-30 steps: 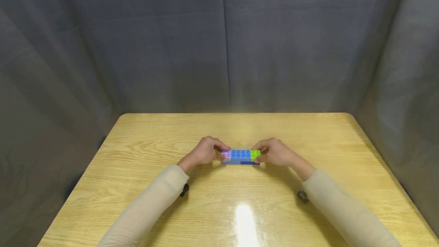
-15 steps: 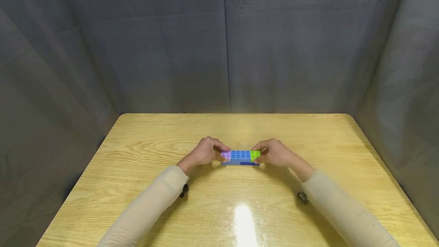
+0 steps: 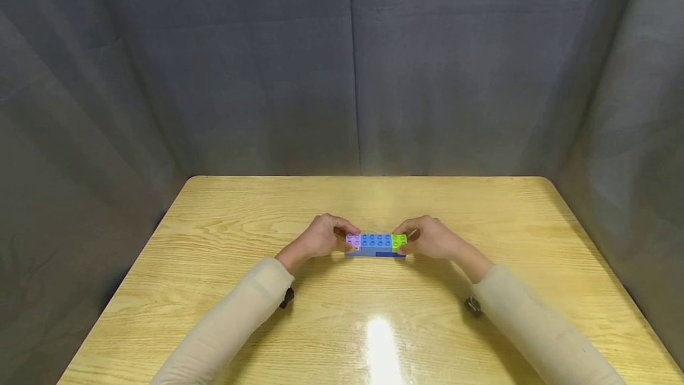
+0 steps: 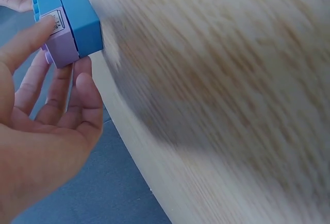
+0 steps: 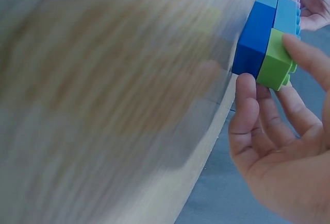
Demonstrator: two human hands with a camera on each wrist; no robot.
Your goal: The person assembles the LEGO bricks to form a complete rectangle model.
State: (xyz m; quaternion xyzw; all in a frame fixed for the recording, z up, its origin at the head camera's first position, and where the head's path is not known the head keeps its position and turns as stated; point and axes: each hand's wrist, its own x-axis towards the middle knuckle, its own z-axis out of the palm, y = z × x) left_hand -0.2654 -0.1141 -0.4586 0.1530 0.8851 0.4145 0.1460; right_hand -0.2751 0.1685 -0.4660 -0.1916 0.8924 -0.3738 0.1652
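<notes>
A two-layer row of toy building bricks lies across the middle of the wooden table. Its top layer has a lilac brick point(image 4: 64, 48) with a printed label at the left end, a light blue brick point(image 3: 376, 241) in the middle and a lime green brick point(image 5: 273, 59) at the right end. Below them are another light blue brick point(image 4: 85, 23) and a dark blue brick point(image 5: 253, 38). My left hand point(image 3: 319, 236) pinches the lilac brick, thumb on the near face. On the other end, my right hand point(image 3: 433, 238) pinches the green brick the same way.
The wooden table point(image 3: 224, 290) has rounded far corners, and a bright glare shows on its near part. Dark grey curtains point(image 3: 256, 88) hang behind it and on both sides. Small black devices point(image 3: 287, 297) sit under both sleeve cuffs.
</notes>
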